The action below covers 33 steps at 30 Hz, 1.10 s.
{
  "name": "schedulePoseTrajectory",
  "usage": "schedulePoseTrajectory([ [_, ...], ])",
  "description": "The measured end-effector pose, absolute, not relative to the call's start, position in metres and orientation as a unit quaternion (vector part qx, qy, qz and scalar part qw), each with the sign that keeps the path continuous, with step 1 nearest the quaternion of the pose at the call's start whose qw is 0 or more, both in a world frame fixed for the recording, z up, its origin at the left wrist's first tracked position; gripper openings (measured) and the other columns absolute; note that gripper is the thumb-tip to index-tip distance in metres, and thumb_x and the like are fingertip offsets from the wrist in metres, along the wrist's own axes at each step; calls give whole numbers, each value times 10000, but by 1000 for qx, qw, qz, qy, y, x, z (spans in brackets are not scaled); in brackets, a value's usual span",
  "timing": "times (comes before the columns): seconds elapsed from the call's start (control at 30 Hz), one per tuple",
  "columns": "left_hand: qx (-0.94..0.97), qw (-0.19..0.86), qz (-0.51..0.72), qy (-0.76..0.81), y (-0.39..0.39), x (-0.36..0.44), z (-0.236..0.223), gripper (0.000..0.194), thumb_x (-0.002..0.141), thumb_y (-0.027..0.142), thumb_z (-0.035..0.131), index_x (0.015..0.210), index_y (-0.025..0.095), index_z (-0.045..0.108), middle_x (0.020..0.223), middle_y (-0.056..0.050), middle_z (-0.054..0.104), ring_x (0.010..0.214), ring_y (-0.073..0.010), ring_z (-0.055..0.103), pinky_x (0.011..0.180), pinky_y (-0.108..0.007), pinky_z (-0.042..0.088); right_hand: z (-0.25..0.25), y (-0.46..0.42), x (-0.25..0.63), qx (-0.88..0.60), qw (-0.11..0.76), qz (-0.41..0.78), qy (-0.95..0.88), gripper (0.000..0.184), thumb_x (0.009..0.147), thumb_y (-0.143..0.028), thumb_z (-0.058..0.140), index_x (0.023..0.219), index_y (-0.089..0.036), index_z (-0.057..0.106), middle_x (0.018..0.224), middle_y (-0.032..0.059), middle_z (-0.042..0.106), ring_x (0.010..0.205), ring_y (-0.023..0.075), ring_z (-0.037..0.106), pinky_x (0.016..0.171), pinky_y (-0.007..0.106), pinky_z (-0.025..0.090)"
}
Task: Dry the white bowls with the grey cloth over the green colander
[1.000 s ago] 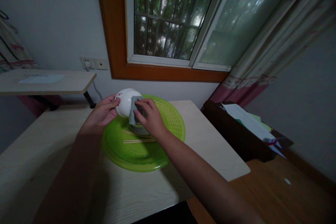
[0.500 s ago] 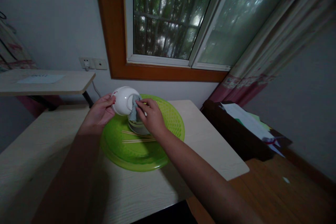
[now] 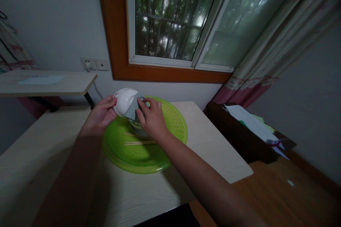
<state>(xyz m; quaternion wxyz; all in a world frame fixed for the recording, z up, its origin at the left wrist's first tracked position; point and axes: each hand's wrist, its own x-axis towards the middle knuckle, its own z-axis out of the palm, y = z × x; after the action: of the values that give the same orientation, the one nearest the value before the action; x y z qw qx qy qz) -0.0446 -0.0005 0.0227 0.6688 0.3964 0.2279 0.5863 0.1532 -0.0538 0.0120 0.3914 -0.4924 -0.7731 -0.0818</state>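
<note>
Bowl (image 3: 123, 101), white with small red marks, held tilted on its side over the far left rim of the green tray (image 3: 177, 124); its underside faces partly toward our right hand (image 3: 154, 118). We see the fingers of our left hand (image 3: 103, 111) closed on the bowl's left edge, the thumb over the rim and the other fingers behind. The fingers of our right hand are bent and nearly closed, pinching a grey-green cloth (image 3: 134, 109) that lies against the bowl's right side and covers part of it.

Below the cloth we find a pale container (image 3: 139, 130), standing inside the tray and largely hidden by our right hand. Slim light-coloured chopsticks (image 3: 135, 143) lie on the near side of this container, their right ends hidden beneath our right hand and wrist.

Around the tray, we note the broadest stretch of the wooden table (image 3: 213, 142) to the left and a narrower strip to the right, ending at a rounded corner. Beyond the tray, the wall (image 3: 165, 90) and the brown window frame (image 3: 173, 74) bound the space closely. A raised shelf (image 3: 69, 83) stands to the far left of the tray, its rounded end well apart from the rim. Farther right, past the table edge, we see papers (image 3: 253, 124) on a dark cabinet (image 3: 237, 142).
</note>
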Motion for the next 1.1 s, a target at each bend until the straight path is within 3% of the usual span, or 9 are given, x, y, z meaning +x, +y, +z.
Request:
schedulePoseTrajectory([
  [0.2,370,652,625,218,6,-47,19,224,878,44,544,1027,86,706,1014,-110,756,933,-184,724,904,-311,607,6,-51,156,-445,396,-62,-801,391,1034,-380,453,1274,-186,694,1054,112,603,1000,250,512,900,415,448],
  [0.33,369,668,607,223,2,-47,22,216,860,20,539,982,80,707,928,-102,755,862,-177,728,892,-309,611,6,-53,153,-413,382,-58,-825,433,1035,-402,449,1377,-203,624,1076,105,592,1014,242,516,905,400,450],
  [0.5,390,679,578,229,0,-45,22,189,828,62,615,991,86,708,961,-133,758,954,-249,736,893,-364,616,10,-54,151,-473,370,-67,-797,524,1035,-410,444,1501,-173,482,1129,134,571,1044,259,515,929,407,456],
  [0.7,383,654,613,223,4,-48,19,218,841,62,609,1028,96,716,1011,-117,757,975,-223,729,903,-331,610,6,-49,154,-485,390,-60,-781,423,1046,-388,418,1294,-159,673,1007,113,591,948,239,538,867,382,468],
  [0.8,369,653,622,224,2,-48,22,218,863,49,577,1029,96,711,1006,-107,756,949,-194,728,908,-306,606,2,-49,155,-439,394,-54,-806,416,1044,-391,424,1276,-167,687,970,99,594,930,229,537,843,369,470],
  [1.0,386,671,584,243,-4,-45,27,173,849,53,570,936,114,707,914,-111,760,964,-247,733,895,-360,618,4,-51,153,-405,383,-38,-829,458,1043,-404,433,1439,-213,563,1046,99,589,981,225,534,896,379,479],
  [1.1,404,673,572,237,-4,-45,26,193,840,67,590,981,119,710,960,-117,762,987,-253,728,891,-365,618,6,-51,152,-449,378,-40,-809,515,1047,-406,419,1513,-194,466,1093,116,580,990,231,540,909,383,488],
])
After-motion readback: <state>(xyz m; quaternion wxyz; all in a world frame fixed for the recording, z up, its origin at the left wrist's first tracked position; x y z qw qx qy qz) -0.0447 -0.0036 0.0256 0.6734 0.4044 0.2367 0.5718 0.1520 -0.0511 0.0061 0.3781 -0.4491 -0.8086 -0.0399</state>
